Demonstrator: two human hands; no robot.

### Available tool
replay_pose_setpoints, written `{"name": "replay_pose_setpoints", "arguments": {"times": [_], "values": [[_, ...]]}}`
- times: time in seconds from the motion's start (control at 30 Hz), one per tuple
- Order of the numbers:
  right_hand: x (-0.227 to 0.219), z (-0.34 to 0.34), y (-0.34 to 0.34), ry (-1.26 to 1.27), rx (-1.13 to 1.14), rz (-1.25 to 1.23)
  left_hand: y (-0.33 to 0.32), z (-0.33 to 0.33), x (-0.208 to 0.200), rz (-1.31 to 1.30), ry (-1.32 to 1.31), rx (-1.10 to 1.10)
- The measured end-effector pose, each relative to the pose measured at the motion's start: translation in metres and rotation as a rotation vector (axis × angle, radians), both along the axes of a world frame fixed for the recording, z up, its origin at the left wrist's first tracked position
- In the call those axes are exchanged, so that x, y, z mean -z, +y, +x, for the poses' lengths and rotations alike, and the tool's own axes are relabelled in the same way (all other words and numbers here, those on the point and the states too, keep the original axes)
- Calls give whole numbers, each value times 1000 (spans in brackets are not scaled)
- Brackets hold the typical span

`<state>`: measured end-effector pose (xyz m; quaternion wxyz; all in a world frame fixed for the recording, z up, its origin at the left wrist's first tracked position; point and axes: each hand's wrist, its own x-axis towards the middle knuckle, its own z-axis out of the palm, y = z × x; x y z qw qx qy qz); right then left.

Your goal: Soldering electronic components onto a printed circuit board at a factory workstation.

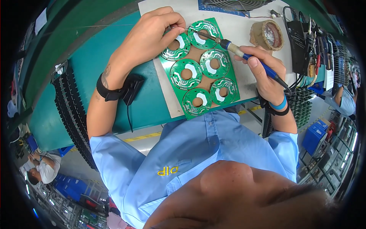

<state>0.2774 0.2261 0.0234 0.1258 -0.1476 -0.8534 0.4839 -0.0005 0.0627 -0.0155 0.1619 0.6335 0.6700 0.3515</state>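
Observation:
A green circuit board panel (pixel 166 65) with several ring-shaped boards lies on a pale mat on the bench. My right hand (pixel 267 70) grips a blue-handled soldering iron (pixel 234 48), its tip pointing left over the upper right ring (pixel 204 45). Above the panel's upper left corner, my left hand (pixel 152 32) pinches a thin solder wire (pixel 110 25) that trails off to the left. The wire's end comes close to the iron's tip; whether they touch is too small to tell. My left fingers partly cover the upper left ring (pixel 181 53).
A round tip-cleaning pot (pixel 272 35) stands beyond my right hand, near a black holder with hand tools (pixel 299 47). A fan grille (pixel 236 4) is at the far edge. On the left, a black slotted rack (pixel 70 103) lies along the green bench (pixel 148 110).

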Motion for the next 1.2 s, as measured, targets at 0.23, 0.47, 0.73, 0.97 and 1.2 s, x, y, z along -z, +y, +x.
{"name": "replay_pose_setpoints", "arguments": {"times": [0.23,0.47,0.73,0.97,1.2], "values": [[-2,2,-2,-40,-30,46,0,1,-3,-15,-3,-10],[0,2,-2,-14,-42,85,1,4,-2,-30,-59,-14],[0,2,-3,-11,-45,102,2,4,0,16,-11,6],[-1,1,-4,8,-41,107,2,5,1,10,-23,5],[-2,1,-4,-5,-38,117,1,5,-1,-16,-45,0]]}}
